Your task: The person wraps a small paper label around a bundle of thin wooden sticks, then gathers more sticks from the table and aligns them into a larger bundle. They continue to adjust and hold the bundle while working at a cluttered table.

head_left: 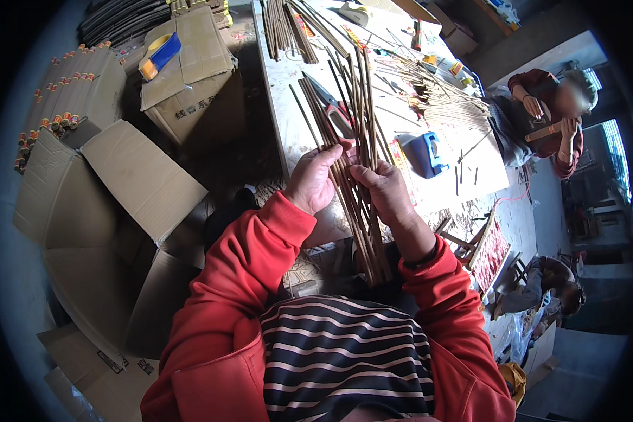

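Observation:
Both my hands hold a loose bundle of thin brown incense sticks [366, 228] above the near edge of the white table [278, 91]. My left hand [313, 179] is closed on the left part of the bundle, thumb on top. Around the right part, my right hand [387, 191] is closed too, with its thumb lying across the sticks. Their upper ends fan apart over the table; the lower ends hang toward my lap. Behind the bundle lies a pair of scissors [339, 116], partly covered by the sticks.
A blue tape dispenser [423, 153] stands right of my hands, near scattered sticks [443, 105]. To my left are an open carton [84, 246] and a closed carton [190, 84] bearing a tape roll [160, 56]. One person [548, 119] sits across the table; another [541, 285] is at far right.

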The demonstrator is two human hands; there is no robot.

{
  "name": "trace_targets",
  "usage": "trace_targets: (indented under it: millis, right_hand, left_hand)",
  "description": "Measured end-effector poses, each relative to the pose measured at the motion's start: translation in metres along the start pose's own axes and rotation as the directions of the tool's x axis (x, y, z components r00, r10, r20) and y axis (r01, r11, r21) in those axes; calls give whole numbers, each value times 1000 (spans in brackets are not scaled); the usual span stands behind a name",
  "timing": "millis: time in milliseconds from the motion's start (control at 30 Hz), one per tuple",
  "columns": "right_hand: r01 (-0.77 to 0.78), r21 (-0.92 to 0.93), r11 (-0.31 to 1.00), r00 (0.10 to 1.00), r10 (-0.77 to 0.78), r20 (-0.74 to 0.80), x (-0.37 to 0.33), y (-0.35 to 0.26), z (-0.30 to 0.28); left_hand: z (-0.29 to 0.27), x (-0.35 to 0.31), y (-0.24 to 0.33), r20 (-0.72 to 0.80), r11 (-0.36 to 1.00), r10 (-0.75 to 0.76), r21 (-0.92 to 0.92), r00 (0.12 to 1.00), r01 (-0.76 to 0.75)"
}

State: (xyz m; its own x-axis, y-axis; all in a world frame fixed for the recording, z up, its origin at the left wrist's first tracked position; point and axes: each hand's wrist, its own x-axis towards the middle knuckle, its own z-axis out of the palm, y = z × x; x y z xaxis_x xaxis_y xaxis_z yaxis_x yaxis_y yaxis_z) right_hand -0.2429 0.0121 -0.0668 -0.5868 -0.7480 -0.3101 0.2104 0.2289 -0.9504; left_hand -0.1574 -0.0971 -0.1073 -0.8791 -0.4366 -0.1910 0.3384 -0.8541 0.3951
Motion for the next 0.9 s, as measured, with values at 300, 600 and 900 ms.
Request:
trace_targets:
  millis: [300, 600, 900]
  right_hand:
    - [32, -61, 998, 999, -33, -2, -5, -10, 2]
    - [-65, -37, 997, 990, 69, 127, -2, -6, -6]
    - [-99, -19, 995, 983, 101, 151, -5, -10, -2]
  left_hand:
    - [-9, 2, 0, 20, 998, -59, 1, 998, 58]
    - [-9, 5, 2, 20, 999, -29, -39, 999, 30]
    - [-2, 0, 6, 111, 999, 40, -20, 993, -39]
